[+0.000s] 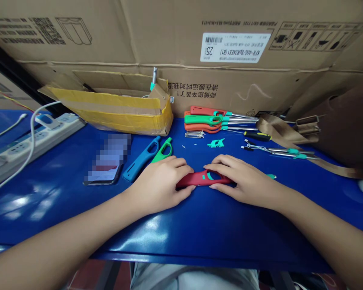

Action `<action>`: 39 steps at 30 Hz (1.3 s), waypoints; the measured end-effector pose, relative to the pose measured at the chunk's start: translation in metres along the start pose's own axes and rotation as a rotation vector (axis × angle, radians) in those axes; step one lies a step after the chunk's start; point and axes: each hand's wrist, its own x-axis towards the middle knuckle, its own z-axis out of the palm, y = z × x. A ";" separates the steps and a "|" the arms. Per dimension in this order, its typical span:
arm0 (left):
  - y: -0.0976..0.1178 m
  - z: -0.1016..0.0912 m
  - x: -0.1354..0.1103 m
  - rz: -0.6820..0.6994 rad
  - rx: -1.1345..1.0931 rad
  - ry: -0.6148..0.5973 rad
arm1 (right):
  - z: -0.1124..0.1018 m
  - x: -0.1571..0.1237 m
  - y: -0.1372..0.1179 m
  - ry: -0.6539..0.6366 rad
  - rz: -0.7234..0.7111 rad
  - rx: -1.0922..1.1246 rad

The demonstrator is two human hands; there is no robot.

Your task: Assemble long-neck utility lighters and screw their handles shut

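A red long-nosed gas lighter (198,179) lies sideways just above or on the blue table, held at both ends. My left hand (161,181) pinches its handle end between thumb and fingers. My right hand (248,179) grips the other end near the trigger loop, where teal plastic shows inside. A teal tip pokes out beyond the right hand; the rest of that end is hidden. Beside my left hand lie a blue lighter shell (140,160) and a green lighter shell (165,150), partly covered by the hand. A loose teal plastic part (216,143) lies past the hands.
Orange and green lighters (204,120) are stacked at the back. Near them lie a yellow-black screwdriver (258,135) and metal lighter tubes (290,153) with wires. A phone (107,163), a taped carton (115,108) and a power strip (42,135) occupy the left. Cardboard walls the back.
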 end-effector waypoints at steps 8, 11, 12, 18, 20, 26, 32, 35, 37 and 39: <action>0.000 0.002 0.000 -0.019 0.014 0.011 | -0.002 0.000 -0.001 -0.030 0.026 0.023; 0.001 0.000 -0.001 -0.014 0.045 0.005 | -0.001 0.000 -0.001 -0.028 0.022 0.024; 0.001 -0.001 -0.001 -0.012 0.053 0.002 | -0.001 0.000 -0.001 -0.027 0.021 0.026; 0.001 -0.001 -0.002 -0.012 0.053 -0.002 | 0.001 0.001 -0.003 -0.005 0.083 0.145; 0.001 -0.001 -0.001 -0.024 0.031 -0.004 | 0.003 0.002 -0.004 0.014 0.113 0.209; 0.003 0.001 -0.003 -0.096 -0.038 0.021 | 0.007 0.003 -0.006 0.046 0.142 0.259; 0.003 0.006 -0.004 -0.111 -0.018 0.065 | 0.005 0.001 -0.008 0.029 0.121 0.175; 0.002 0.005 -0.004 -0.099 -0.005 0.088 | 0.004 0.001 -0.007 0.034 0.110 0.136; 0.001 0.005 -0.004 -0.092 0.000 0.096 | 0.003 0.001 -0.007 0.036 0.103 0.105; 0.001 0.004 -0.003 -0.086 0.005 0.095 | 0.002 0.000 -0.007 0.034 0.095 0.084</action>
